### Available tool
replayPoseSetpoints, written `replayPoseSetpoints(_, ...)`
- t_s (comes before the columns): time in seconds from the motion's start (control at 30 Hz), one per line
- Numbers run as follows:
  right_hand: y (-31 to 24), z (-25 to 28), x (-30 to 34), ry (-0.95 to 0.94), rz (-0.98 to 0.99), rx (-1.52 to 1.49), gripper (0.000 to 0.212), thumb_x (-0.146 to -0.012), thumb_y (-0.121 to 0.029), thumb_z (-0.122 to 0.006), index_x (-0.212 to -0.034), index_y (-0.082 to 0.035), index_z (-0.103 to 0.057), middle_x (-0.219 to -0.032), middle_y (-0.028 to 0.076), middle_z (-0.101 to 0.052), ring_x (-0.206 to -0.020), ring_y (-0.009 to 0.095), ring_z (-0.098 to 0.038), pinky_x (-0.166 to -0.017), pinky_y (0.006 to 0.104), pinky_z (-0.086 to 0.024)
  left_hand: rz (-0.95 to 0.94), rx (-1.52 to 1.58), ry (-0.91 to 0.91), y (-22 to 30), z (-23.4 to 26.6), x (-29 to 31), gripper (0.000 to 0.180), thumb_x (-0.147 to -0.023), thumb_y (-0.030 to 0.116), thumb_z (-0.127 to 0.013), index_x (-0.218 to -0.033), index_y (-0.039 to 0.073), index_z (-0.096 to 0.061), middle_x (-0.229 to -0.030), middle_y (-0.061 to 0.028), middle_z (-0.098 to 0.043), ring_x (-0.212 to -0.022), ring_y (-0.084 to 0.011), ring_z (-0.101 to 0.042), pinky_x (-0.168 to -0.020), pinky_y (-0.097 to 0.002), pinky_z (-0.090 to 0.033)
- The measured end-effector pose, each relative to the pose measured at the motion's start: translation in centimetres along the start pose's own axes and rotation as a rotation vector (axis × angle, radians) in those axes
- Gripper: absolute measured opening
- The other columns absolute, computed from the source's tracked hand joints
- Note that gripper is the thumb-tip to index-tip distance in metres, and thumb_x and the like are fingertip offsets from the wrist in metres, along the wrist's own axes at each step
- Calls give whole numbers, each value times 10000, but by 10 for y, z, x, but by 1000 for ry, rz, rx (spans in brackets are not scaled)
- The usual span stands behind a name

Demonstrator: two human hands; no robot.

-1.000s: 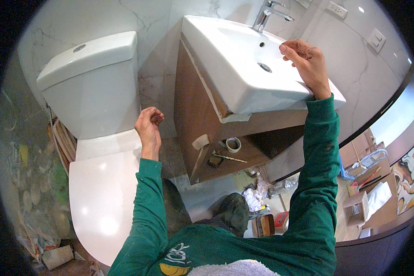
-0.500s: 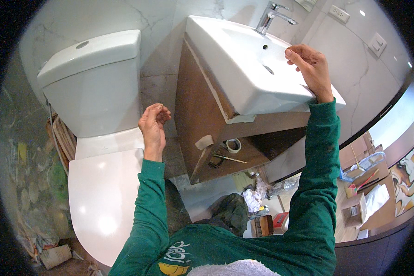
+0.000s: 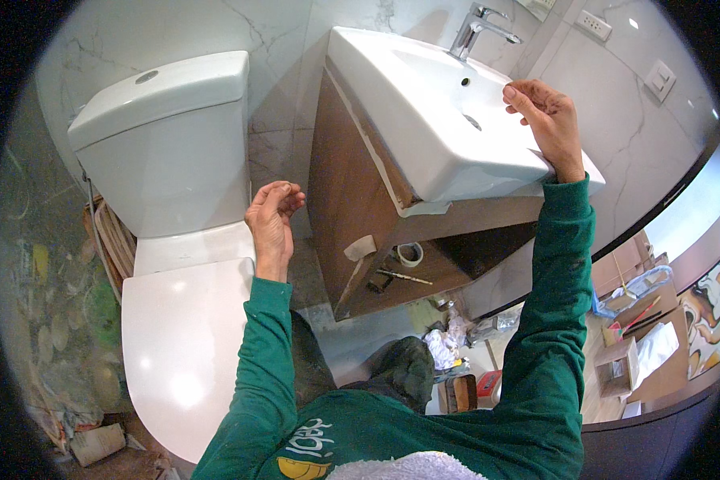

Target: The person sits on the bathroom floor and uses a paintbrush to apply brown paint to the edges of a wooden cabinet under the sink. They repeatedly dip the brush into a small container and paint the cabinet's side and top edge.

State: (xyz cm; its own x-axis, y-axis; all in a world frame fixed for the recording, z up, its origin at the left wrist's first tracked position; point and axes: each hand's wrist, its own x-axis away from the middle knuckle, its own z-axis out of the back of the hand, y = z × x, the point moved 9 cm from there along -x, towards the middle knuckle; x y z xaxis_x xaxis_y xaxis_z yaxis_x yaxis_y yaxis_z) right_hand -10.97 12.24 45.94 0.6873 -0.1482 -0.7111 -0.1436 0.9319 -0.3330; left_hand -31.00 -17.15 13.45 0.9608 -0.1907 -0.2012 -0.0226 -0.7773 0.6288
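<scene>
My left hand (image 3: 273, 230) is raised between the toilet (image 3: 186, 336) and the brown wooden vanity cabinet (image 3: 350, 176). Its fingers are curled in toward the thumb; whatever may be between them is too small to make out. Above the right part of the white washbasin (image 3: 472, 156), my right hand (image 3: 550, 126) is bent at the wrist, thumb and fingers drawn together. Any small thing in that pinch is hidden. The forearm lies across the basin's front edge. Along the cabinet's upper side runs a pale strip (image 3: 374, 152), and a loose pale flap (image 3: 360, 247) sticks to its front corner.
A chrome faucet (image 3: 476, 30) rises behind the basin. Inside the open cabinet lie a roll of tape (image 3: 409, 254) and a thin brush (image 3: 406, 277). Bags and a red box (image 3: 489, 388) sit on the floor at right. A glass panel (image 3: 52, 312) borders the left.
The whole view has shifted slightly, moving the scene a little to the right. The left hand's fingers have turned a bit further to the right; the right hand keeps its pose.
</scene>
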Motion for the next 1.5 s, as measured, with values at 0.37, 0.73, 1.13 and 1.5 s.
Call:
replayPoseSetpoints(0.37, 4, 1, 1, -1, -7, -8, 300, -937, -312, -700, -1015, -27, -749, -817, 49, -722, -767, 121, -671, -640, 246, -497, 12, 29, 13, 1, -1, 1, 152, -904, 58, -684, -1039, -12, -669, -912, -125, -722, -789, -201, -707, -756, -316, -593)
replayPoseSetpoints(0.73, 5, 2, 1, 2, -51, -5, 299, -929, -317, -711, -1025, -36, -748, -857, 49, -731, -790, 123, -685, -626, 245, -497, -61, -69, -43, 21, -16, 5, 224, -902, 42, -699, -1100, -64, -692, -955, -144, -729, -845, -208, -714, -791, -321, -588)
replayPoseSetpoints(1.13, 9, 2, 0, 2, -81, 1, 328, -925, -350, -708, -1016, -38, -747, -860, 49, -733, -792, 134, -693, -634, 252, -503, -138, -158, -101, 37, -31, 13, 219, -889, 9, -693, -1092, -71, -707, -962, -169, -735, -856, -220, -715, -811, -339, -592)
replayPoseSetpoints(1.5, 11, 3, 1, 6, -110, -17, 333, -925, -357, -713, -1029, -43, -743, -876, 32, -728, -815, 126, -687, -660, 256, -501, -100, -167, -113, 34, -34, 14, 238, -886, 10, -701, -1102, -87, -686, -990, -177, -729, -881, -236, -712, -827, -340, -585)
